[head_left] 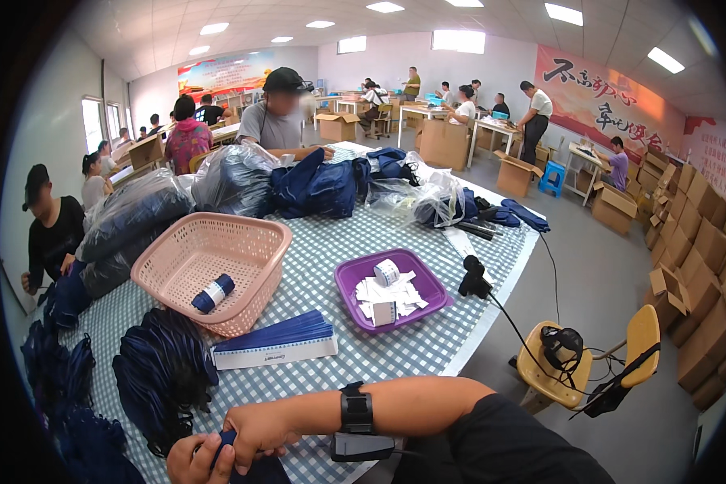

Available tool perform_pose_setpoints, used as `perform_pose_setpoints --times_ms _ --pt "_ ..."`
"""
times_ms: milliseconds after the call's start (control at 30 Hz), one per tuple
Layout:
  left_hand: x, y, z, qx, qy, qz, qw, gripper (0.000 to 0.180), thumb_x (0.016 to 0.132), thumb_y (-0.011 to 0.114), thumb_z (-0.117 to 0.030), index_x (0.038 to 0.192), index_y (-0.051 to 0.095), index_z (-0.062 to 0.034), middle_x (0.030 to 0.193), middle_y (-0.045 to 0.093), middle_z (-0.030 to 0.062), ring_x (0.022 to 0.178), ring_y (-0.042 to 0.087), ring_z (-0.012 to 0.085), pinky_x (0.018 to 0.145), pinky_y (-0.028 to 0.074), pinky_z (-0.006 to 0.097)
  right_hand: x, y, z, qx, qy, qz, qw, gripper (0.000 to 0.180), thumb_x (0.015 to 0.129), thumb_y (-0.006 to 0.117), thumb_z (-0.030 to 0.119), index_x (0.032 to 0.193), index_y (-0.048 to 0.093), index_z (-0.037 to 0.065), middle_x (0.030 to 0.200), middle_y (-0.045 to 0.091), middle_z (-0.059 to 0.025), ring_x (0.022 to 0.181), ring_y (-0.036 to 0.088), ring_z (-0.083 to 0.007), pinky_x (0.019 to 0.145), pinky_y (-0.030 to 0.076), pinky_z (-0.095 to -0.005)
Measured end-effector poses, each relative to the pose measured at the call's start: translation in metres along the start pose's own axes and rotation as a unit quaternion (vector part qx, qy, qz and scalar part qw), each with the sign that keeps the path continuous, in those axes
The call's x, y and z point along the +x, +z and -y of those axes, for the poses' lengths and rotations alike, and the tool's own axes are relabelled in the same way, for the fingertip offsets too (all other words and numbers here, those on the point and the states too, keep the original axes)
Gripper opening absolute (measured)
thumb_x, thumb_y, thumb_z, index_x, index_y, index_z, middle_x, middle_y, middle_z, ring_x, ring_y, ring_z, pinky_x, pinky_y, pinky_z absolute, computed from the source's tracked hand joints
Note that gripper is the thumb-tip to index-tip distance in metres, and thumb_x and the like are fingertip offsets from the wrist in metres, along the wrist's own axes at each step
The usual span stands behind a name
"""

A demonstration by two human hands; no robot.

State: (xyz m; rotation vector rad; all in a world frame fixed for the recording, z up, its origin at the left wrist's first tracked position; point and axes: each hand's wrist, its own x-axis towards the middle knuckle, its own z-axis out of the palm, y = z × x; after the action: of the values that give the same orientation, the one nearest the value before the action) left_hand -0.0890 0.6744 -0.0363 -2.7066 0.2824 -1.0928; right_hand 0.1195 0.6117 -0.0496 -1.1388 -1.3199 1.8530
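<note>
At the lower edge my left hand (194,458) and my right hand (260,436) are closed together round a piece of dark blue fabric (226,440). Only a little of it shows between the fingers, and more blue cloth hangs below the right wrist. Beyond them lies a fanned stack of flat blue strips (286,331) with a white printed paper band (278,355). To its left is a heap of dark blue corded bundles (163,371). A pink perforated basket (210,274) holds one rolled blue bundle with a paper band (214,294).
A purple tray (355,319) holds white paper slips and rolls. Plastic-bagged blue goods (238,181) line the far side of the checked tablecloth (315,274). A person in a cap (274,121) works opposite. A yellow chair (548,363) and stacked cartons (702,274) stand right.
</note>
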Motion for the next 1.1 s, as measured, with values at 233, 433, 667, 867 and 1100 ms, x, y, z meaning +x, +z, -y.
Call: perform_pose_setpoints --times_ms 233,433,667,867,1100 --pt "0.001 0.001 -0.005 0.042 0.005 -0.02 0.999 0.019 0.087 0.067 0.001 0.106 0.073 0.0016 0.106 0.068 0.0169 0.096 0.068 0.0348 0.081 0.058 0.041 0.001 -0.001 -0.002 0.079 0.015 0.051 0.995 0.018 0.073 0.077 0.007 0.076 0.06 0.004 0.054 0.047 -0.0016 0.041 0.043 -0.0096 0.035 0.028 -0.0251" --pt "-0.008 0.007 -0.005 0.045 0.01 -0.03 0.998 0.021 0.091 0.066 -0.003 0.111 0.072 0.0021 0.116 0.065 0.0174 0.1 0.067 0.0352 0.082 0.058 0.041 -0.004 -0.001 0.002 0.064 0.036 0.061 0.995 0.017 0.075 0.077 0.011 0.077 0.063 0.001 0.058 0.051 -0.0013 0.041 0.041 -0.0075 0.034 0.028 -0.0247" --pt "-0.008 0.012 -0.009 -0.036 -0.077 -0.016 0.996 0.025 0.082 0.069 0.003 0.106 0.067 0.0058 0.094 0.063 0.0177 0.08 0.064 0.034 0.066 0.053 0.04 -0.006 -0.003 0.003 0.022 0.011 0.023 0.999 0.026 0.078 0.082 0.02 0.076 0.063 0.002 0.059 0.053 -0.0025 0.043 0.044 -0.0072 0.035 0.031 -0.0232" --pt "-0.011 0.018 0.01 -0.011 -0.119 -0.04 0.992 0.048 0.071 0.066 0.015 0.117 0.064 0.0024 0.103 0.061 0.0196 0.087 0.065 0.0358 0.074 0.055 0.04 -0.001 -0.025 -0.009 0.049 -0.102 -0.011 0.994 0.057 0.095 0.064 0.054 0.106 0.058 -0.002 0.085 0.067 -0.0136 0.053 0.065 -0.0163 0.035 0.038 -0.0245" --pt "-0.017 0.014 0.022 -0.125 -0.207 -0.046 0.969 0.045 0.066 0.072 0.016 0.109 0.067 0.0038 0.1 0.063 0.0182 0.086 0.067 0.0337 0.074 0.056 0.037 -0.007 -0.032 0.006 -0.215 -0.136 -0.194 0.947 0.029 0.095 0.063 0.023 0.081 0.066 -0.002 0.073 0.068 -0.0076 0.05 0.065 -0.0191 0.049 0.05 -0.0293"
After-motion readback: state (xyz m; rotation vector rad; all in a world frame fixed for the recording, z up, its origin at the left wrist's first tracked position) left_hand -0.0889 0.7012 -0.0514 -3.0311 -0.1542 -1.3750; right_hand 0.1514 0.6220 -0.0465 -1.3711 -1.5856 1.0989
